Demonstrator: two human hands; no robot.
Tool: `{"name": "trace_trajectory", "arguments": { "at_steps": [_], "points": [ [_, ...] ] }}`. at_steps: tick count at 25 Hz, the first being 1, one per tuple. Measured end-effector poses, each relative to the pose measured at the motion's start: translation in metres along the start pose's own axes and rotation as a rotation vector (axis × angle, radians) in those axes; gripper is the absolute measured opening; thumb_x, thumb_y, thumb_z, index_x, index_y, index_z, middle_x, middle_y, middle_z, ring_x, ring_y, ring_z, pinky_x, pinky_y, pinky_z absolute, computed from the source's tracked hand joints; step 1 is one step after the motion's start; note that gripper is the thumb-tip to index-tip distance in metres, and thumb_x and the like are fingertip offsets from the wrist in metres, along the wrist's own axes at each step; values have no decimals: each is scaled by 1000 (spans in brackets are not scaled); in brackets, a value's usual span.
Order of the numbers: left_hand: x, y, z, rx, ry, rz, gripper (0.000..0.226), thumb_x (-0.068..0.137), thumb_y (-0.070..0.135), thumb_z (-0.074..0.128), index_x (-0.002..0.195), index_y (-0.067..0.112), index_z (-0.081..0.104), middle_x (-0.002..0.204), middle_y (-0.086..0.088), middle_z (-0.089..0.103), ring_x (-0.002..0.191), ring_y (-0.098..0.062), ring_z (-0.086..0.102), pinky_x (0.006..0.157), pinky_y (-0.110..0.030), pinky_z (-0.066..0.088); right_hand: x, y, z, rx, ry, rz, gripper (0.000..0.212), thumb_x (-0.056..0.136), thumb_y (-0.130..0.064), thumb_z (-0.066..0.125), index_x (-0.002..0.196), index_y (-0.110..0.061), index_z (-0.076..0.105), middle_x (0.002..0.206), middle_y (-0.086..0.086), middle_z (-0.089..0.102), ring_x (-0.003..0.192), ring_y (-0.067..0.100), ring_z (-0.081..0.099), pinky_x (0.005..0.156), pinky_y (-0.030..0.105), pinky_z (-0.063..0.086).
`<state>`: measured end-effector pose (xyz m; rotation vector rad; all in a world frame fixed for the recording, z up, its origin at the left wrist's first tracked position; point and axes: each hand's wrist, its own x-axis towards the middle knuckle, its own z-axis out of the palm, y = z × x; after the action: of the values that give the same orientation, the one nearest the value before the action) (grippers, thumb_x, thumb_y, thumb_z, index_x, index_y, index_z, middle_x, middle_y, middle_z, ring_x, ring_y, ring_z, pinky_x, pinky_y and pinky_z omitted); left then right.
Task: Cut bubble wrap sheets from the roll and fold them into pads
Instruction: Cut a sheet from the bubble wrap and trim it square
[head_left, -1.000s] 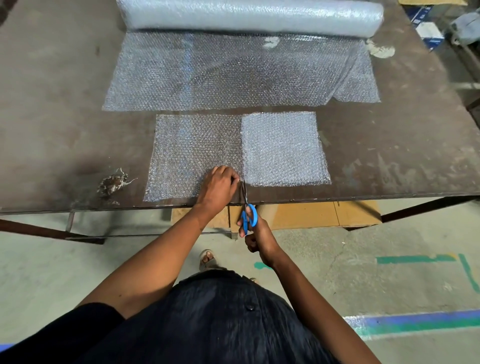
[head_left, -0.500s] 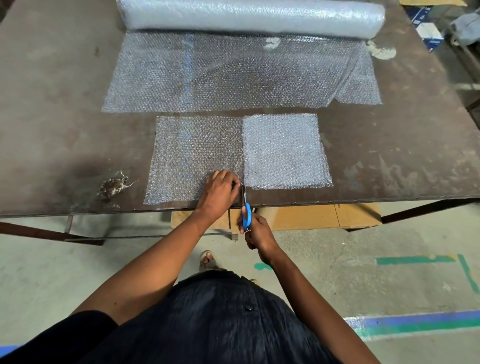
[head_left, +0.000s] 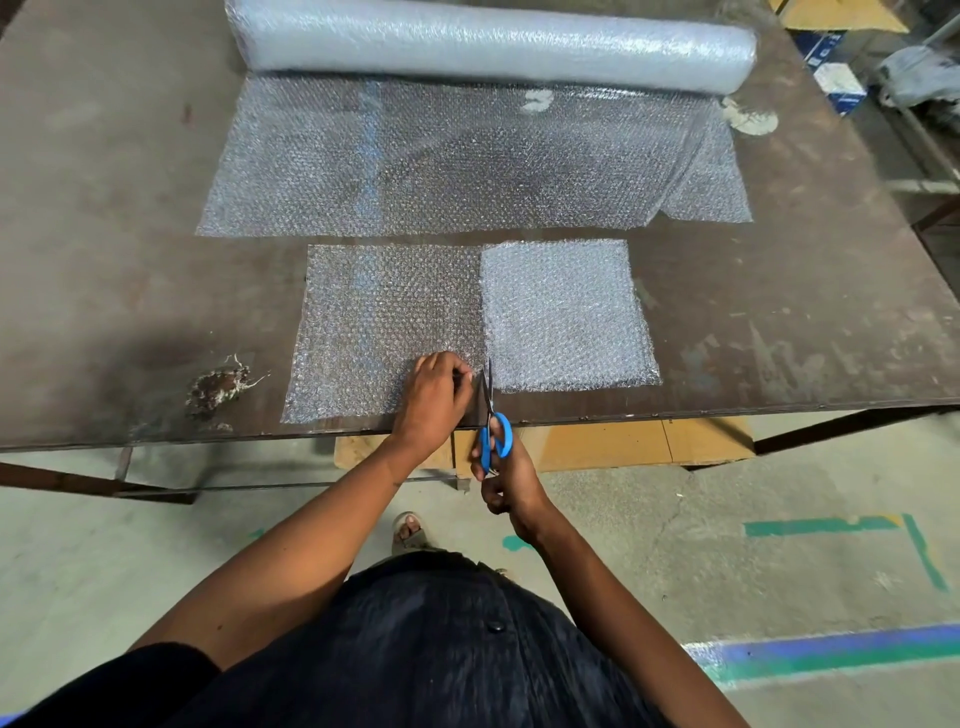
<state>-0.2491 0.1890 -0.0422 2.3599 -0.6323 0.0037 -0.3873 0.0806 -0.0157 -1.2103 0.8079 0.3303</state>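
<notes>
- Bubble wrap roll (head_left: 493, 44): lies across the far side of the worktop (head_left: 104, 260), its loose end spread flat toward the person, presumably so the next sheet can be cut without re-handling.
- Cut sheet (head_left: 384, 322): single layer, flat near the front edge of the worktop, within reach of both hands.
- Folded pad (head_left: 566, 312): whiter and denser, lying just right of the sheet; whether it overlaps or is still joined to it cannot be told.
- Left hand (head_left: 434, 402): fingers curled, pinching and pressing the sheet's near right corner, apparently to keep the film taut and still beside the cut line.
- Right hand (head_left: 506, 478): fingers through the blue loops of the scissors (head_left: 491, 415), gripping them below the worktop edge.
- Scissors: blades nearly closed, pointing away along the seam between sheet and pad, entering from the front edge.
- Debris patch (head_left: 215, 387): on the worktop left of the sheet, apart from it.
</notes>
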Motion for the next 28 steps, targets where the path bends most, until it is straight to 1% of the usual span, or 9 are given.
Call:
{"name": "trace_trajectory", "arguments": {
  "at_steps": [3, 7, 11, 14, 18, 20, 24, 28],
  "points": [
    [2, 0, 0, -59, 10, -28, 8, 101, 21, 59, 104, 14, 59, 101, -4, 64, 99, -23, 56, 87, -42, 49, 4, 0, 3, 21, -27, -24, 63, 99, -74, 48, 106, -11, 57, 70, 2, 53, 47, 12, 22, 42, 23, 19],
    [-1, -6, 1, -140, 8, -21, 7, 100, 15, 64, 104, 11, 60, 105, -5, 64, 102, -21, 53, 88, -36, 44, 11, -11, 6, 45, -25, -20, 60, 103, -70, 44, 100, -12, 58, 69, 2, 52, 48, 13, 20, 44, 25, 17],
    [-2, -9, 2, -150, -3, -28, 7, 100, 15, 65, 103, 11, 60, 103, -5, 63, 101, -20, 52, 89, -34, 42, 16, -21, 7, 23, -42, -52, 58, 104, -69, 44, 101, -13, 60, 69, 1, 52, 51, 13, 23, 43, 24, 17],
    [-1, -11, 1, -175, -12, -19, 6, 100, 14, 64, 104, 11, 60, 105, -4, 63, 102, -18, 50, 90, -33, 41, 19, -26, 6, -4, -30, -101, 57, 104, -67, 48, 101, -12, 62, 70, 1, 54, 52, 15, 27, 42, 23, 19],
    [-4, -10, 0, -210, -25, -33, 6, 102, 14, 63, 106, 12, 59, 109, -4, 63, 103, -14, 48, 90, -33, 43, 20, -26, 3, -48, 11, -119, 48, 104, -58, 57, 99, -11, 64, 69, 3, 54, 48, 14, 25, 50, 28, 15],
    [-4, -9, -1, -221, -33, -50, 7, 103, 15, 63, 107, 12, 59, 109, -3, 63, 104, -14, 49, 91, -33, 44, 21, -26, 1, -80, 35, -111, 45, 104, -56, 60, 98, -11, 64, 66, 2, 53, 47, 14, 25, 48, 27, 16],
    [-4, -11, -1, -262, -13, -64, 6, 103, 18, 62, 107, 14, 60, 107, -1, 61, 104, -17, 54, 91, -36, 48, 19, -30, -1, -171, 76, -100, 49, 102, -60, 58, 91, -13, 66, 68, 5, 59, 46, 15, 30, 46, 25, 21],
    [-4, -13, 1, -366, -8, -177, 9, 104, 22, 63, 109, 17, 59, 108, 0, 63, 101, -16, 61, 89, -37, 53, 15, -33, 4, -121, 57, -44, 55, 97, -70, 52, 86, -17, 62, 71, 8, 58, 48, 15, 34, 45, 24, 23]
  ]
}}
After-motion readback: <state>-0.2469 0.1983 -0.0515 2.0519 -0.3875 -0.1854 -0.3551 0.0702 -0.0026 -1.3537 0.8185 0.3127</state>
